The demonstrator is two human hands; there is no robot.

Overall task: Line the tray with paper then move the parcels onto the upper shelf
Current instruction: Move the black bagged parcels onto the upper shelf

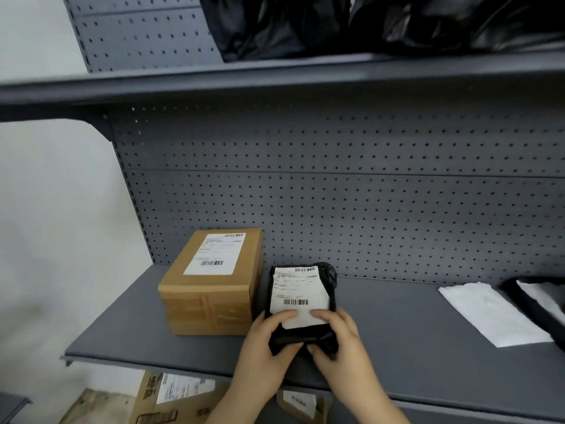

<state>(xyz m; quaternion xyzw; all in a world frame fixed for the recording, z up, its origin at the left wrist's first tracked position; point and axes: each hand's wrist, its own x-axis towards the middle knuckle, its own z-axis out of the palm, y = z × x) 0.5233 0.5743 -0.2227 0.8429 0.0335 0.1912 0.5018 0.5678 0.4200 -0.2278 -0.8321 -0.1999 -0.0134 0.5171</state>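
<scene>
A small black plastic parcel (301,296) with a white shipping label lies on the grey middle shelf (397,341). My left hand (269,347) and my right hand (342,341) both grip its near end, thumbs on the label. A brown cardboard parcel (211,286) with a label stands just left of it. A white sheet of paper (492,313) lies flat on the shelf to the right. A black tray (541,304) with white paper inside shows at the right edge, partly cut off.
The upper shelf (275,78) runs across the top and carries black plastic bags (367,22). A perforated grey back panel (336,194) closes the rear. More cardboard boxes (171,399) sit below the middle shelf. A white wall is at the left.
</scene>
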